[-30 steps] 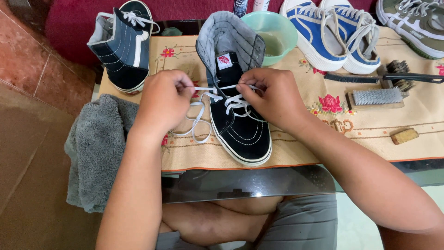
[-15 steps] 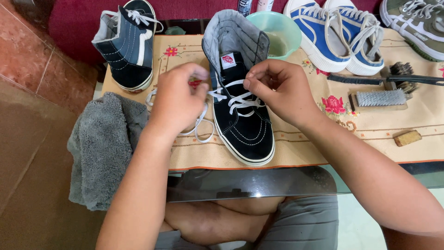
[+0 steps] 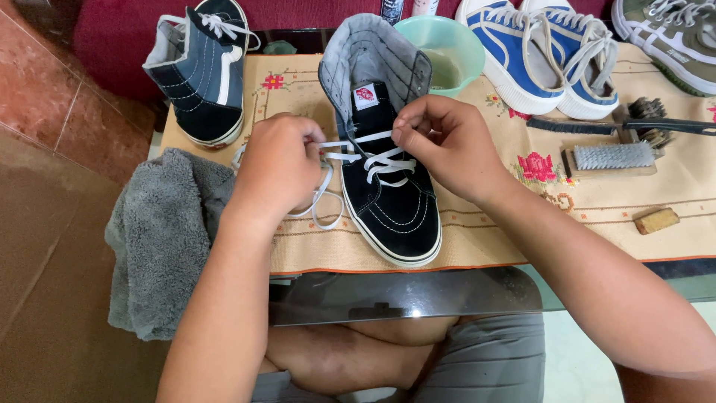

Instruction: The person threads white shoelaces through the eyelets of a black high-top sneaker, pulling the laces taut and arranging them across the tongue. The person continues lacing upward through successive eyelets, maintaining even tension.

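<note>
item: dark high-top shoe, black suede with grey lining, standing sole-down at the centre of our view on the embroidered cloth that covers the desk, toe at 6 o'clock, collar at 12.

progress, as we judge it: the white lace already crosses the lower and middle eyelets in tidy rows; the upper eyelets near the collar look empty, and a long loose run of lace lies slack on the cloth at 9 o'clock of the shoe. so we reckon the lacing is somewhat past half, with the top rows and the tying left.

our left hand: at 9 o'clock of the shoe, fingers curled shut, pinching one end of the lace and drawing it sideways; knuckles up, fingertips hidden.

our right hand: at 3 o'clock of the shoe, thumb and forefinger pressed together on the other run of lace at the tongue's edge, other fingers folded loosely.

nearby: matching high-top at 10 o'clock; grey towel at 8 o'clock; green bowl at 12; blue sneakers at 1 o'clock; brushes at 3 o'clock.
</note>
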